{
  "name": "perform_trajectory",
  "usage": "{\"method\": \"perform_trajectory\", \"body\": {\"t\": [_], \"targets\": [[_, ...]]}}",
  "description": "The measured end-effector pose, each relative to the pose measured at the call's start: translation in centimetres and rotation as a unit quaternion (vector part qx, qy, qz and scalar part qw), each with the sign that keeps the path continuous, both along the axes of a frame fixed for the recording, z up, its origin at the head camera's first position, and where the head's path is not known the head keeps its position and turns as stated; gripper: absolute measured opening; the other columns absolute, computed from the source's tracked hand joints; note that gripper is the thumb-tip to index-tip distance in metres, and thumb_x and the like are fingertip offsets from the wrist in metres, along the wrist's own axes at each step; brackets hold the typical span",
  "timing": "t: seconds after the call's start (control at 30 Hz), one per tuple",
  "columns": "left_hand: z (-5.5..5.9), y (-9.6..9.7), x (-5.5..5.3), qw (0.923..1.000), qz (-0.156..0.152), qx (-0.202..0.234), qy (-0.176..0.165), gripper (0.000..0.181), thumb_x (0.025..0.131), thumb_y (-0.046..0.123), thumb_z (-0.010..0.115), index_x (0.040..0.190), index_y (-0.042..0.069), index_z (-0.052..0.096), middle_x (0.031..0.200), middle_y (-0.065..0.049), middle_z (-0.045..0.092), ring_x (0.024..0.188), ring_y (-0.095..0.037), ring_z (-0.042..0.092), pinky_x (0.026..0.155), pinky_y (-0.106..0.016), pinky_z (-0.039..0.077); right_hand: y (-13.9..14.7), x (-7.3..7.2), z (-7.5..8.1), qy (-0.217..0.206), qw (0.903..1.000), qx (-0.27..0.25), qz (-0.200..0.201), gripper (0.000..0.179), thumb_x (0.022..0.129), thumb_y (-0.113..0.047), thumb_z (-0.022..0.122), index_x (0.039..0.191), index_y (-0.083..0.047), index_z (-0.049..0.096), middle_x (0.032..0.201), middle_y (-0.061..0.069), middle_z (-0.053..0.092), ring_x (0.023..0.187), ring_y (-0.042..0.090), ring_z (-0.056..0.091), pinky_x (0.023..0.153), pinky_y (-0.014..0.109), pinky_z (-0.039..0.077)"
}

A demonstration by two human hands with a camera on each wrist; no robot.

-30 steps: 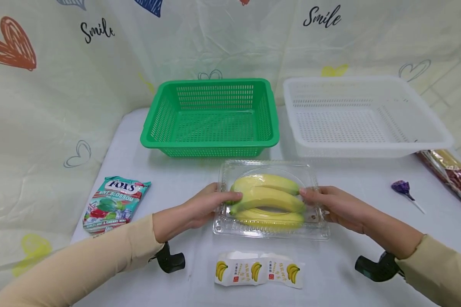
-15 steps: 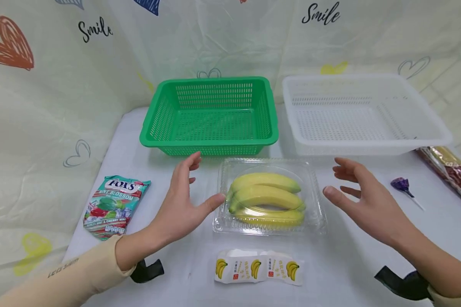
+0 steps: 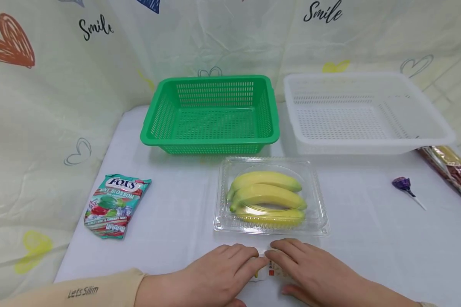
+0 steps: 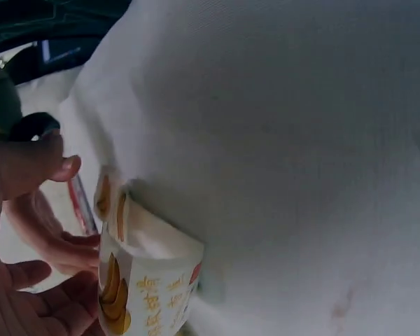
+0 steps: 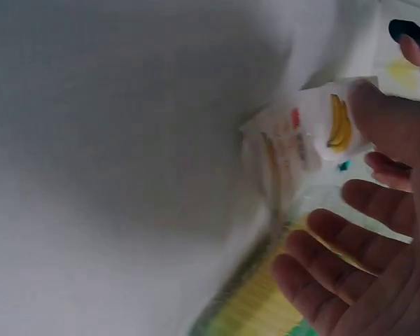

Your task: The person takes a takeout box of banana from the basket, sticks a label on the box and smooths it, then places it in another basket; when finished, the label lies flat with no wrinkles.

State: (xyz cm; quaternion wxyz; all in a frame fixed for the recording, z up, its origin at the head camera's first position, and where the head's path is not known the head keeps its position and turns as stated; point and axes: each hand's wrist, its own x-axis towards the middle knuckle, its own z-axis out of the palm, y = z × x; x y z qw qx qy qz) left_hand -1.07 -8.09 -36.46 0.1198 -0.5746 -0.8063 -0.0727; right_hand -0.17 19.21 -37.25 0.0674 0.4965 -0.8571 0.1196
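Note:
A strip of small white packets printed with bananas [image 4: 150, 290] lies on the cloth near the front edge. My left hand [image 3: 211, 273] and right hand [image 3: 315, 270] are over its two ends and hide most of it in the head view. In the right wrist view my right hand [image 5: 378, 245] has its fingers loosely spread, the thumb close to one packet's end. In the left wrist view my left hand [image 4: 28, 294] has thumb and fingers apart beside the strip. Just behind stands a clear plastic box [image 3: 319, 213] with several bananas [image 3: 269, 196] inside.
A green basket [image 3: 211, 140] and a white basket [image 3: 369, 145] stand at the back. A Fox's candy bag [image 3: 113, 207] lies at left. At right are a purple lollipop [image 3: 403, 185] and a brown-red package [image 3: 455, 172], partly out of view.
Both hands let go of the clear box, rose apart from it, then came down and together at the packet strip in front. The box stays in place.

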Motion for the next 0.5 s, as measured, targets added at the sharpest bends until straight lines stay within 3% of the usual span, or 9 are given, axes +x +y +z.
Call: {"method": "perform_trajectory", "body": {"t": [0.07, 0.13, 0.23, 0.33, 0.43, 0.5], "targets": [[-0.9, 0.2, 0.4, 0.9992, 0.023, -0.031, 0.008, 0.098, 0.065, 0.063, 0.084, 0.139, 0.008, 0.049, 0.118, 0.001, 0.058, 0.099, -0.011, 0.057, 0.077, -0.019, 0.048, 0.2, 0.1, -0.8, -0.009, 0.9993, 0.034, -0.012, 0.075, 0.077, -0.045, 0.087, 0.136, -0.011, 0.055, 0.133, 0.002, 0.061, 0.116, 0.019, 0.061, 0.091, 0.035, 0.057], [-1.4, 0.4, 0.5, 0.9977, 0.04, -0.051, 0.017, 0.101, 0.061, 0.057, 0.089, 0.14, 0.009, 0.049, 0.116, 0.002, 0.058, 0.097, -0.011, 0.057, 0.074, -0.019, 0.048, 0.3, 0.0, -1.4, -0.024, 0.998, 0.056, -0.016, 0.08, 0.074, -0.046, 0.088, 0.138, -0.011, 0.053, 0.135, 0.004, 0.06, 0.118, 0.022, 0.061, 0.093, 0.037, 0.057], [-1.7, 0.6, 0.4, 0.9963, 0.051, -0.068, 0.009, 0.085, 0.074, 0.045, 0.088, 0.142, 0.01, 0.051, 0.113, 0.003, 0.059, 0.096, -0.01, 0.057, 0.074, -0.019, 0.048, 0.2, 0.0, -1.8, -0.026, 0.9971, 0.07, -0.017, 0.083, 0.072, -0.045, 0.09, 0.138, -0.01, 0.054, 0.134, 0.005, 0.06, 0.118, 0.023, 0.061, 0.095, 0.038, 0.056], [-1.5, 0.6, 0.1, 0.995, 0.05, -0.085, -0.016, 0.066, 0.089, 0.038, 0.077, 0.144, 0.012, 0.051, 0.112, 0.005, 0.059, 0.099, -0.009, 0.058, 0.078, -0.019, 0.048, 0.2, 0.0, -1.7, -0.018, 0.997, 0.072, -0.018, 0.083, 0.071, -0.041, 0.091, 0.138, -0.009, 0.053, 0.134, 0.004, 0.06, 0.118, 0.022, 0.061, 0.095, 0.038, 0.056], [-0.7, 0.5, -0.3, 0.9921, 0.049, -0.093, -0.068, 0.059, 0.098, 0.043, 0.067, 0.145, 0.012, 0.048, 0.114, 0.005, 0.058, 0.102, -0.009, 0.056, 0.082, -0.021, 0.047, 0.4, 0.0, -1.2, -0.028, 0.9981, 0.053, -0.016, 0.079, 0.075, -0.032, 0.09, 0.141, -0.007, 0.053, 0.134, 0.002, 0.061, 0.118, 0.021, 0.062, 0.095, 0.037, 0.057], [0.0, 0.4, -0.5, 0.9892, 0.053, -0.082, -0.109, 0.051, 0.102, 0.04, 0.059, 0.144, 0.013, 0.048, 0.115, 0.005, 0.057, 0.106, -0.01, 0.055, 0.086, -0.024, 0.047, 0.9, -0.1, -0.7, -0.073, 0.9965, 0.04, -0.013, 0.073, 0.083, -0.028, 0.085, 0.145, -0.009, 0.051, 0.136, 0.0, 0.061, 0.119, 0.018, 0.062, 0.093, 0.035, 0.057]]}}
